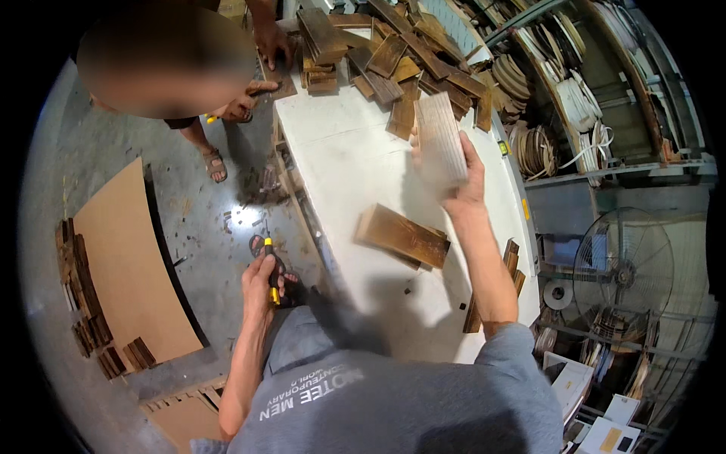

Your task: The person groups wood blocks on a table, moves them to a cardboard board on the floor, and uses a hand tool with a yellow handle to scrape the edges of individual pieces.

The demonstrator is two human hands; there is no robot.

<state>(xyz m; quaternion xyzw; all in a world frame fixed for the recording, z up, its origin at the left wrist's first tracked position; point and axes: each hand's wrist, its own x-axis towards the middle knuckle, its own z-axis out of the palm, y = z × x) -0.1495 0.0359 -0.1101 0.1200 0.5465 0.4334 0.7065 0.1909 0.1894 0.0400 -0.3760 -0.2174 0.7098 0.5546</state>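
Note:
My right hand point(467, 180) grips a short wooden board point(442, 140) over the white tabletop point(325, 144); the board's face looks pale and slightly blurred. My left hand point(257, 281) is closed round a screwdriver point(273, 274) with a black-and-yellow handle, its thin shaft pointing away from me, off the table's left side. Between my arms, a brown wooden board point(404, 236) lies on the table on top of other pieces. A heap of brown boards point(393, 57) covers the table's far end, just beyond the board I hold.
Another person's hand point(274, 45) rests by the heap at the far left. Narrow wood strips point(495, 287) lie near my right elbow. A large brown panel point(132, 257) is on the left, wood scraps litter the floor, and a fan point(624, 272) and shelves stand right.

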